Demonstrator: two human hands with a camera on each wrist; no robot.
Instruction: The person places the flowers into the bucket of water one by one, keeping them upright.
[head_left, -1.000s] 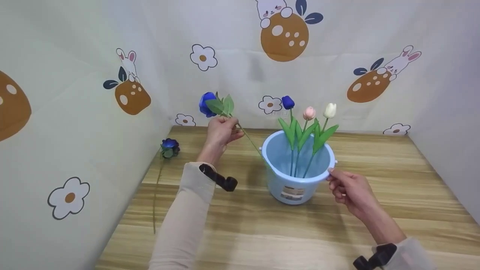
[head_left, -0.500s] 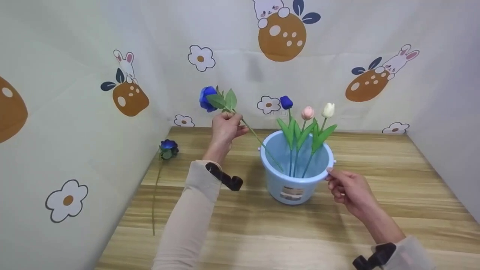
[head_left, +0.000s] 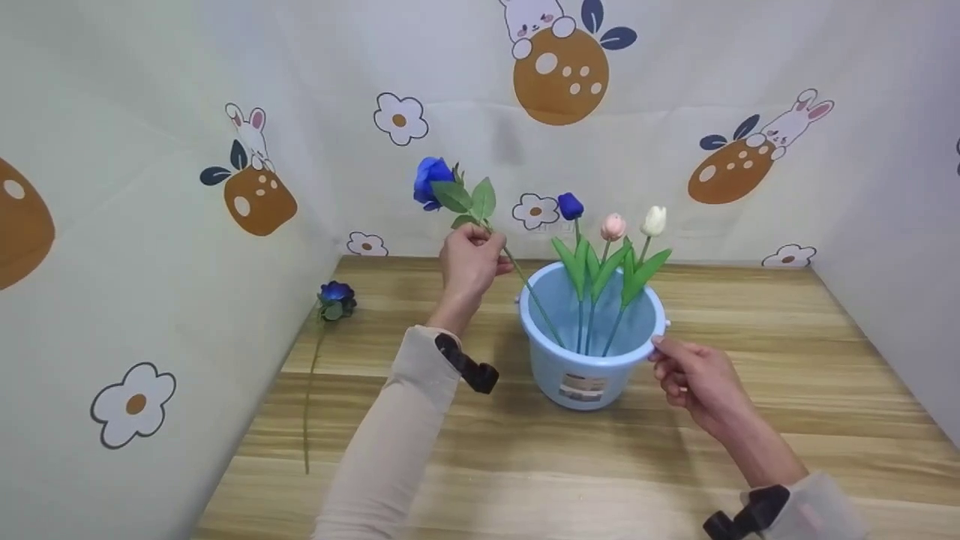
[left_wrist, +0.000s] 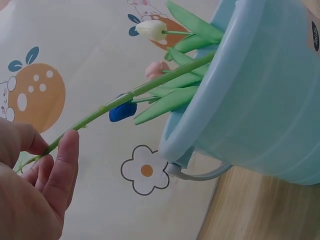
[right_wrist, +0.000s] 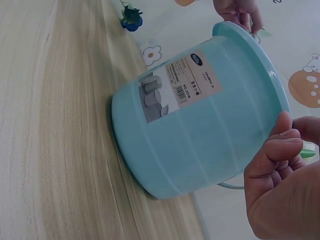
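My left hand [head_left: 471, 259] pinches the green stem of a blue rose [head_left: 433, 182] just below its leaves. The rose leans left, and the lower stem reaches over the rim into a light blue bucket [head_left: 585, 382]. My right hand [head_left: 701, 379] grips the bucket's rim at the right between thumb and fingers, as the right wrist view also shows. Inside the bucket stand a blue tulip [head_left: 570, 206], a pink tulip [head_left: 613, 226] and a white tulip [head_left: 654, 221], their leaves above the rim. In the left wrist view the rose's stem [left_wrist: 110, 105] crosses in front of the tulips.
A second blue rose [head_left: 337, 300] lies on the wooden table [head_left: 525, 480] at the left, its long stem toward the front. A patterned cloth wall [head_left: 465, 75] stands behind the table, with further walls at both sides. The bucket's handle [left_wrist: 205, 175] hangs at its side.
My left hand has moved right and the rose has risen and turned more upright. Its stem end has gone from outside the near-left rim to inside the bucket. My right hand stays at the rim.
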